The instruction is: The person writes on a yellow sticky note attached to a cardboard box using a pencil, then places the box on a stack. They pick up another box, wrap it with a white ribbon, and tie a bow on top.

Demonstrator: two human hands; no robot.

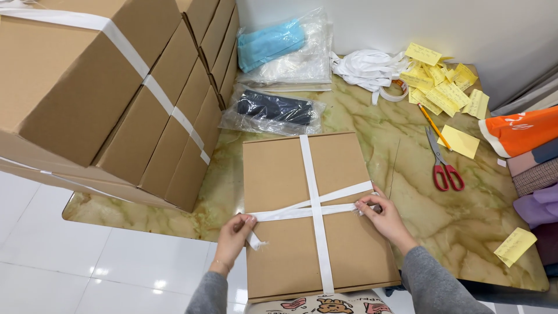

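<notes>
Brown flat cardboard box (290,232) lies nearest on the marble table (494,232), both hands, left (235,232) and right (381,215), pinching its white strap (311,210); beyond lie one red-handled scissors (444,166), two bagged garments, many yellow notes.

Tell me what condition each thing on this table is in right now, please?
Flat box: closed, white ribbon crossed over it.
Left hand: pinching the ribbon at the box's left edge.
Right hand: pinching the ribbon at the right edge.
Scissors: closed, lying flat.
Stacked boxes: closed, tied with ribbon.
Clear bags: filled, lying flat.
Yellow notes: loose pile.
</notes>
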